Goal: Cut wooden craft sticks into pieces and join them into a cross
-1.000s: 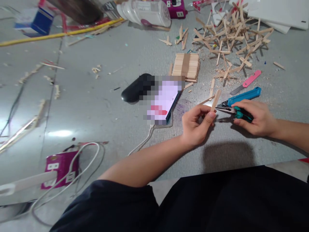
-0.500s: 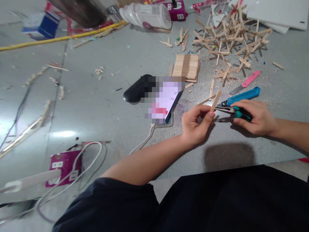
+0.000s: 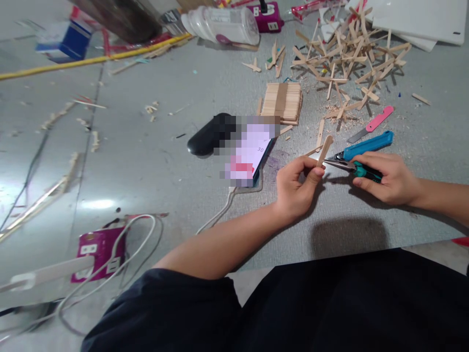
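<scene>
My left hand [image 3: 298, 183] pinches a wooden craft stick [image 3: 324, 150] between thumb and fingers, its rounded end pointing up and away from me. My right hand [image 3: 390, 178] is closed around the green and black handles of needle-nose pliers [image 3: 361, 169]. The pliers' tips meet the stick's edge just above my left thumb; whether the jaws grip the wood I cannot tell. Just beyond the pliers lie a blue utility knife [image 3: 368, 145] and a pink folding knife [image 3: 379, 120] with its blade out. Another craft stick [image 3: 320, 134] lies behind the held one.
A banded bundle of craft sticks [image 3: 273, 102] sits beyond a partly blurred-out phone [image 3: 244, 156] and a black case [image 3: 208, 137]. A heap of crossed sticks [image 3: 351, 58] fills the far right. Purple power strip [image 3: 98, 252] and white cable [image 3: 146, 234] lie at left.
Both hands stay in nearly the same place. The held stick and the pliers have shifted very slightly, and the stick looks turned a little. The view itself has moved slightly.
</scene>
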Tool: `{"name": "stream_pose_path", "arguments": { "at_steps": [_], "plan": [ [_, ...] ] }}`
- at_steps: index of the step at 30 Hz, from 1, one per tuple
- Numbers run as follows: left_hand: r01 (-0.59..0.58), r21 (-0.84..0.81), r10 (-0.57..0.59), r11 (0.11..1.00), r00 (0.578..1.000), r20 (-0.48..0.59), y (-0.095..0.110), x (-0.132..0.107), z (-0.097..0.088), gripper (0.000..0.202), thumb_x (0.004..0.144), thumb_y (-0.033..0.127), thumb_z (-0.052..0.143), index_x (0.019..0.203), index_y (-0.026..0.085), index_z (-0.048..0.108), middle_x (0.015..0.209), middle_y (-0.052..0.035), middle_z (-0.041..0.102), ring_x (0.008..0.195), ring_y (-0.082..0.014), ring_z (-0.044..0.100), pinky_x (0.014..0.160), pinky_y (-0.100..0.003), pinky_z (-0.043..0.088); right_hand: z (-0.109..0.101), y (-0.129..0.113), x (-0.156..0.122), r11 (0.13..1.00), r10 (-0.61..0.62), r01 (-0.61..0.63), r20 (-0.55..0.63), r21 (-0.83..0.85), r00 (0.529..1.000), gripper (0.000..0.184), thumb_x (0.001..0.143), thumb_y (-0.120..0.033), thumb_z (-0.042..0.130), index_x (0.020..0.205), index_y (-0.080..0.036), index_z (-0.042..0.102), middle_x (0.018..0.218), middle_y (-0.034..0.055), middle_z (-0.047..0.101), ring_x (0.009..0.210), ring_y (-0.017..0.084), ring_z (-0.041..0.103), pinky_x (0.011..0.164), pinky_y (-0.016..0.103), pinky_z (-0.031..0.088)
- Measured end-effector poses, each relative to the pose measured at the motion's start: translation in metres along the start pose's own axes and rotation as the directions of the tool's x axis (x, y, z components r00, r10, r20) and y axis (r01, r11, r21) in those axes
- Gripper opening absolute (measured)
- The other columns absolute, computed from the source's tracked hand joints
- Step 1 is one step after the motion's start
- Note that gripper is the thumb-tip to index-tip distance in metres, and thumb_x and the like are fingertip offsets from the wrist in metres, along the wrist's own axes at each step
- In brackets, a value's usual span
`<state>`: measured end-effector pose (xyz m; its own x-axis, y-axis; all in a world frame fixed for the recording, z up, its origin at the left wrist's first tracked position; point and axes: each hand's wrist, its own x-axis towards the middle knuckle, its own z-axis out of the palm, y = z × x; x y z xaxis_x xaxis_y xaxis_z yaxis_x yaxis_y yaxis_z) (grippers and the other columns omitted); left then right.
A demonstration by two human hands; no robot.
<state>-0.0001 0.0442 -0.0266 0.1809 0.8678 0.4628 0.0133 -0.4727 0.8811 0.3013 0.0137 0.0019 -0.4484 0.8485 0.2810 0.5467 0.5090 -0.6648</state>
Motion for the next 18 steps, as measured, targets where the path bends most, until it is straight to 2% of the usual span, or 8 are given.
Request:
{"name": "stream_pose_path", "arguments": {
  "at_steps": [5, 10, 15, 18],
  "plan": [
    [0.176, -0.130, -0.169, 0.976, 0.984, 0.064, 0.003, 0.005, -0.001, 0.064, 0.117, 0.076, 0.093, 0.084, 0.022, 0.081, 0.069, -0.0013, 0.076, 0.054, -0.0101, 0.060, 0.052, -0.023, 0.049, -0.002, 0.001, 0.001, 1.000, -0.012, 0.012, 0.011, 0.010, 1.000, 0.031, 0.121, -0.056, 0.085, 0.138, -0.030, 0.090, 0.106, 0.0074, 0.089, 0.089, 0.032, 0.084, 0.083, 0.047, 0.069],
    [0.325, -0.332, -0.284, 0.886, 0.944, 0.166, 0.006, 0.008, 0.002, 0.070, 0.110, 0.081, 0.100, 0.082, 0.023, 0.075, 0.068, -0.0012, 0.072, 0.053, -0.0097, 0.061, 0.048, -0.020, 0.049, -0.002, 0.003, 0.002, 0.997, -0.043, 0.043, 0.002, 0.060, 0.999, 0.034, 0.120, -0.058, 0.087, 0.140, -0.031, 0.092, 0.110, 0.0075, 0.092, 0.092, 0.032, 0.087, 0.085, 0.047, 0.072],
    [0.496, -0.450, -0.408, 0.743, 0.868, 0.284, 0.012, 0.007, 0.002, 0.076, 0.098, 0.083, 0.111, 0.081, 0.023, 0.068, 0.074, 0.0005, 0.072, 0.058, -0.0095, 0.064, 0.051, -0.019, 0.056, -0.003, 0.009, 0.002, 0.995, -0.014, 0.011, 0.025, 0.100, 1.000, 0.042, 0.119, -0.067, 0.086, 0.137, -0.031, 0.093, 0.106, 0.0079, 0.091, 0.089, 0.031, 0.086, 0.082, 0.046, 0.072],
    [0.572, -0.486, -0.433, 0.661, 0.820, 0.375, 0.017, 0.006, 0.000, 0.077, 0.095, 0.082, 0.114, 0.080, 0.023, 0.067, 0.074, 0.0012, 0.071, 0.058, -0.0093, 0.063, 0.051, -0.020, 0.056, -0.006, 0.013, 0.005, 0.988, -0.027, 0.015, 0.076, 0.153, 0.997, 0.046, 0.118, -0.073, 0.087, 0.136, -0.032, 0.094, 0.108, 0.0084, 0.091, 0.091, 0.031, 0.086, 0.083, 0.047, 0.072]
  ]
}}
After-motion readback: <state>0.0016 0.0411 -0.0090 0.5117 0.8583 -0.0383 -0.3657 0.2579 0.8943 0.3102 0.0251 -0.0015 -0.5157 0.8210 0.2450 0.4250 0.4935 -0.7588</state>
